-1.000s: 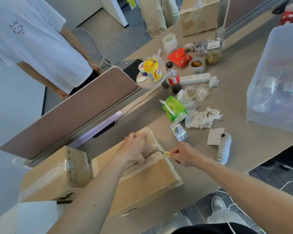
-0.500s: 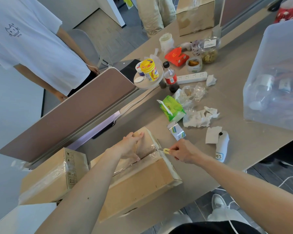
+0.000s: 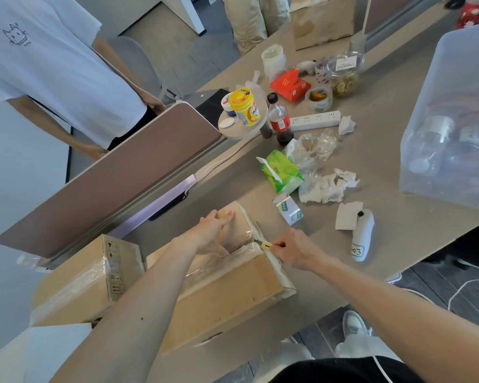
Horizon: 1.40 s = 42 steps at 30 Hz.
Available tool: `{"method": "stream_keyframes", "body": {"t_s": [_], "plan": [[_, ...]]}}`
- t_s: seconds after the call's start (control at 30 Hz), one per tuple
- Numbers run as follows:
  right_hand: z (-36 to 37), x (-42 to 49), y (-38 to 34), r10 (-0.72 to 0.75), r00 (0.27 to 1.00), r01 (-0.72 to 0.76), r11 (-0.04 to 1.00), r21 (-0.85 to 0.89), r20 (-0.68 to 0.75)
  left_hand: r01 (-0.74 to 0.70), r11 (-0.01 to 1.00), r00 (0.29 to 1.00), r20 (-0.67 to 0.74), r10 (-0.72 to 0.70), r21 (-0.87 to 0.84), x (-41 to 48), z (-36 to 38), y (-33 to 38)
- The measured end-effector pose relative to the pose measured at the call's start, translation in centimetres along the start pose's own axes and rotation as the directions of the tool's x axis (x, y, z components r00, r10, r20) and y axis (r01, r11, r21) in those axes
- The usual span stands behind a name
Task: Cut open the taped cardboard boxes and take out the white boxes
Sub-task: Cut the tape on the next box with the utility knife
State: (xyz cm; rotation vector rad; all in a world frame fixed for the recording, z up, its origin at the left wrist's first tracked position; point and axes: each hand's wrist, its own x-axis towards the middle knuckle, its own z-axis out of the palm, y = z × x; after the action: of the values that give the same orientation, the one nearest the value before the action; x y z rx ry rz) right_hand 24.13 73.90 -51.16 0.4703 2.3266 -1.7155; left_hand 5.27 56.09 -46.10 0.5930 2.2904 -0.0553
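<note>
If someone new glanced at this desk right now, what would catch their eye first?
First, the two hands at the bottom centre: the left hand presses flat on the taped cardboard box while the right hand holds a small yellow cutter at its tape seam. Next come the green tissue pack beside crumpled tissues in the middle of the desk, and the clear plastic bin at the right edge.

"M" on red box [image 3: 290,85]; "03" on tube [image 3: 364,234]

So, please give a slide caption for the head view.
Left hand steadies a taped cardboard box; right hand cuts its tape with a yellow knife.
</note>
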Motion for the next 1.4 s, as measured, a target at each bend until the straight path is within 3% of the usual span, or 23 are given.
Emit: {"method": "stream_keyframes", "body": {"t_s": [0.07, 0.2, 0.4, 0.47, 0.53, 0.7, 0.87, 1.0, 1.13, 1.23, 1.3, 1.4], "plan": [[-0.2, -0.3, 0.0, -0.003, 1.000, 0.003, 1.000, 0.002, 0.009, -0.030, 0.992, 0.999, 0.014, 0.028, 0.124, -0.2, 0.1, 0.1], [-0.5, -0.9, -0.1, 0.000, 0.999, -0.001, 1.000, 0.027, 0.043, -0.038, 0.981, 0.999, 0.014, 0.036, 0.190, -0.2, 0.3, -0.1], [-0.6, -1.9, 0.1, -0.007, 0.995, 0.006, 1.000, 0.011, 0.096, -0.035, 0.984, 0.999, 0.036, 0.030, 0.177, -0.7, 0.1, 0.5], [-0.6, -2.1, 0.0, -0.008, 0.994, 0.009, 1.000, -0.011, 0.112, 0.001, 0.998, 0.998, 0.058, -0.005, 0.067, -0.4, 0.0, 0.2], [-1.0, -2.0, -0.2, -0.005, 0.995, 0.007, 1.000, -0.026, 0.096, 0.043, 0.999, 0.997, 0.067, -0.042, -0.006, -0.4, -0.1, 0.2], [-1.6, -1.5, 0.2, 0.015, 0.997, -0.017, 0.999, -0.029, -0.075, -0.033, 0.989, 0.998, 0.062, 0.024, 0.147, -1.5, -0.2, 1.2], [0.0, -1.9, 0.0, 0.038, 0.999, -0.037, 0.999, -0.022, 0.014, -0.028, 0.979, 0.999, 0.028, 0.022, 0.202, -2.0, 0.0, 1.5], [-0.7, -2.2, 0.5, 0.148, 0.986, -0.140, 0.986, 0.092, -0.083, -0.037, 0.983, 0.999, -0.031, 0.044, 0.181, -2.0, 0.7, 0.9], [-0.9, -1.6, -1.0, 0.174, 0.981, -0.158, 0.973, 0.166, -0.085, -0.079, 0.996, 0.990, -0.115, 0.084, 0.052, -2.7, 1.4, -0.6], [0.0, -0.9, -3.0, 0.130, 0.985, -0.117, 0.986, 0.117, -0.114, -0.192, 0.975, 0.951, -0.267, 0.157, -0.111, -3.6, 2.1, -2.7], [1.1, -0.5, -4.6, 0.100, 0.989, -0.086, 0.989, 0.125, -0.113, -0.288, 0.925, 0.906, -0.385, 0.179, -0.248, -4.6, 3.1, -3.8], [3.9, 0.2, -7.3, 0.100, 0.990, -0.078, 0.976, 0.205, -0.095, -0.341, 0.812, 0.874, -0.478, 0.088, -0.474, -6.5, 4.6, -4.6]]}}
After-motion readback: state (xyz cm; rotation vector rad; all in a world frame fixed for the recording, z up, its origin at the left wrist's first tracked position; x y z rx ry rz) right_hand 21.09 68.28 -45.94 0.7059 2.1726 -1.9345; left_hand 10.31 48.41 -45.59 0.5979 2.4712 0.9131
